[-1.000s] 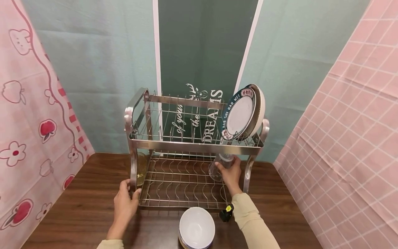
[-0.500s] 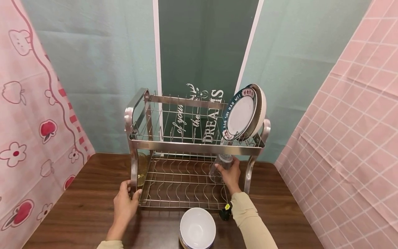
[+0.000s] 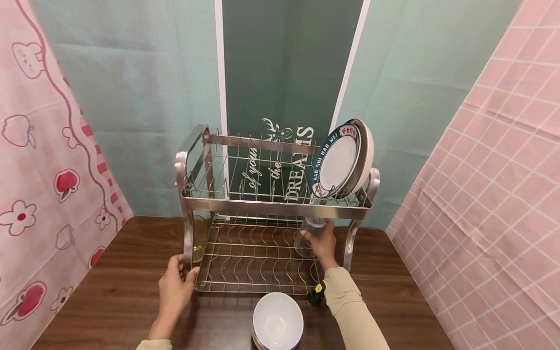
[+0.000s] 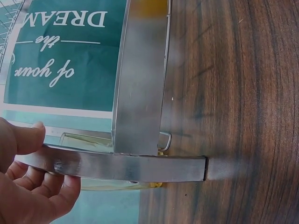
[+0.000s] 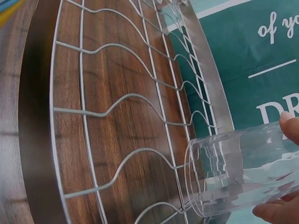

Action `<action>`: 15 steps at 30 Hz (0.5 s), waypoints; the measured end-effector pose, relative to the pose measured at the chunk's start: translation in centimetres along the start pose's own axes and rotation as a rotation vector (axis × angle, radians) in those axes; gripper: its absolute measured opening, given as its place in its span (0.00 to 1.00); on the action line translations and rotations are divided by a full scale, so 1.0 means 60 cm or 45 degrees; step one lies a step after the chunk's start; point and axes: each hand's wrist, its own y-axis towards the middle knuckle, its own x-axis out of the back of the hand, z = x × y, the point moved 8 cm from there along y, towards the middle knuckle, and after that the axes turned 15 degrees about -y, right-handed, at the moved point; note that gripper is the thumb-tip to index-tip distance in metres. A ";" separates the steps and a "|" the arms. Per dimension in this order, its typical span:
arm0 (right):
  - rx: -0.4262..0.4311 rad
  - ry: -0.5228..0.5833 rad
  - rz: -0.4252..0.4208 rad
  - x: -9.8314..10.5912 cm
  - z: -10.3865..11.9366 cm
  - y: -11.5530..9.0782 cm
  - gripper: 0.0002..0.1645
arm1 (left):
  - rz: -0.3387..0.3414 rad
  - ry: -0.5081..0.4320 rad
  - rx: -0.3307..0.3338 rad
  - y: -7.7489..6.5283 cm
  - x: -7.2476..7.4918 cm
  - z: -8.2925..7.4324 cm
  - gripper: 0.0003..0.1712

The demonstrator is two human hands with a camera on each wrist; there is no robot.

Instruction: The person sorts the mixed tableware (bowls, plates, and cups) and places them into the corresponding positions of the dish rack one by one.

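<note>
A two-tier metal dish rack (image 3: 275, 206) stands on the wooden table. My left hand (image 3: 175, 287) grips its front left leg low down, thumb on one side and fingers curled on the other, as the left wrist view shows. Under the upper tier, my right hand (image 3: 323, 244) holds a clear cup (image 3: 306, 239) at the right end of the lower tier. In the right wrist view the cup (image 5: 233, 172) is tilted, its round end close over the rack wires (image 5: 163, 116). A yellowish glass (image 3: 200, 238) stands behind the left leg.
A plate with a blue lettered rim (image 3: 338, 163) leans on the upper tier at right, with a pale bowl (image 3: 369, 158) behind it. White stacked bowls (image 3: 278, 321) stand at the table's front. Hanging cloths enclose the back and both sides.
My right hand has shifted very slightly left, still holding the clear cup. My left hand keeps its grip on the rack leg, and the dishes stand as before.
</note>
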 end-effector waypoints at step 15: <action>-0.026 -0.002 0.025 -0.001 -0.002 -0.004 0.49 | 0.012 0.007 0.010 -0.001 0.001 0.003 0.22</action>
